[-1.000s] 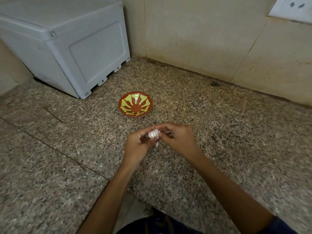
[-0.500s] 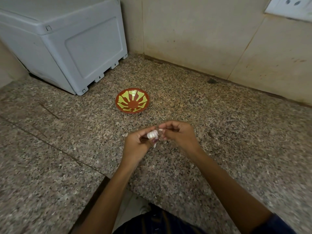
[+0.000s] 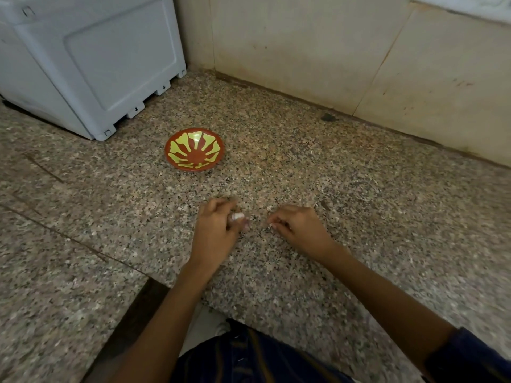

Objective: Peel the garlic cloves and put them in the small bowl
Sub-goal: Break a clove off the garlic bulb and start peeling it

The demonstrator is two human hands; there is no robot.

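A small red bowl with a yellow petal pattern sits on the speckled granite counter, and nothing shows inside it. Nearer to me, my left hand grips a white garlic bulb, of which only a small part shows between the fingers. My right hand hovers just right of it, a short gap apart. Its fingers are curled and pinch a tiny white bit, apparently garlic skin.
A large pale grey plastic box stands at the back left, close behind the bowl. Tiled wall closes off the back. The counter's front edge has a notch beside my left forearm. A dark spot lies near the wall.
My hands were together on the garlic; now the right hand has pulled away to the right with a small white bit, and the left keeps the bulb.
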